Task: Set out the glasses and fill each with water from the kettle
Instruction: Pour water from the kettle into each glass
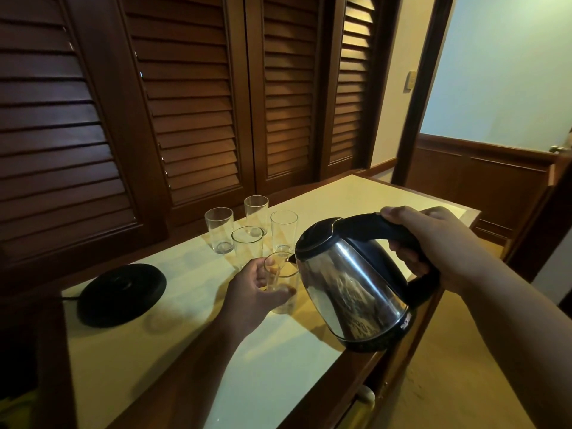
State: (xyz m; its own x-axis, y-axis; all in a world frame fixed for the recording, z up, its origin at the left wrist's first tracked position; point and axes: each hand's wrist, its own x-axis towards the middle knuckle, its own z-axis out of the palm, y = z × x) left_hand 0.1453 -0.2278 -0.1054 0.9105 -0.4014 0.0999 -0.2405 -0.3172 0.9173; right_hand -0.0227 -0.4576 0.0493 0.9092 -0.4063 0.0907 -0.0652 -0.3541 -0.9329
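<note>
Left hand (253,292) wraps the glass (281,283), right hand (433,243) grips the tilted kettle (349,283); spout at rim, four glasses (247,230) beyond the fingers look empty.

Five clear glasses: one (282,283) in the left hand (252,297), four beyond its fingertips (219,230) (256,215) (283,230) (247,247). One steel kettle (349,289) (handle in the right hand (433,243)). One black kettle base (121,294) left of the left hand.

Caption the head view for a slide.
Right hand tilts the kettle toward a glass held by the left hand; four glasses wait behind.
</note>
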